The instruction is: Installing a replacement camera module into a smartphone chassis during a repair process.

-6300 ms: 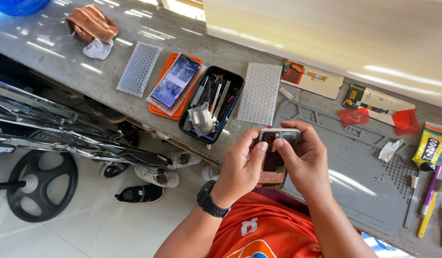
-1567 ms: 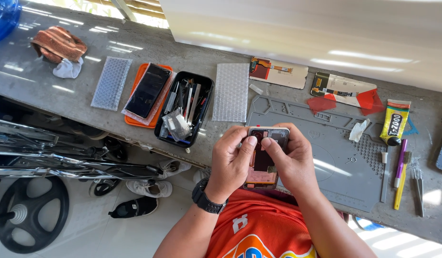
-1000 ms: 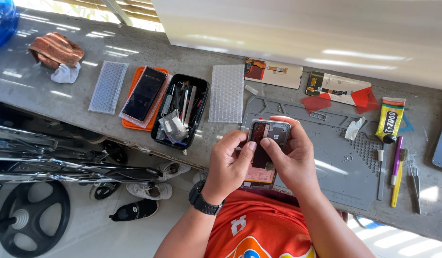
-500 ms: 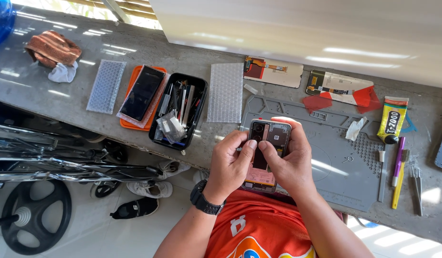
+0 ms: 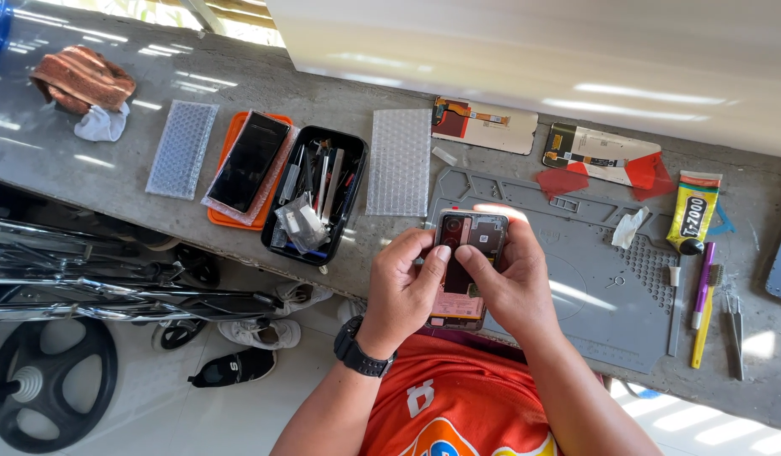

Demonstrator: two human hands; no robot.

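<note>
I hold an opened phone body (image 5: pixel 463 268), back cover off, inner boards showing, upright between both hands above the front edge of a grey repair mat (image 5: pixel 602 295). My left hand (image 5: pixel 403 283), with a black watch on the wrist, grips its left side, thumb pressed on the middle. My right hand (image 5: pixel 513 283) grips the right side, its thumb tip meeting the left thumb on the phone's inside.
On the grey counter lie a black tool tray (image 5: pixel 316 194), a dark phone on an orange tray (image 5: pixel 247 165), two bubble-wrap sheets (image 5: pixel 399 160), two screen parts with red film (image 5: pixel 602 156), a glue tube (image 5: pixel 693 211), brushes and tweezers (image 5: pixel 713 304). A wheelchair (image 5: pixel 78 287) and shoes sit below.
The phone body stays in both hands; over the frames my thumbs have shifted toward its middle and the view has drifted slightly.
</note>
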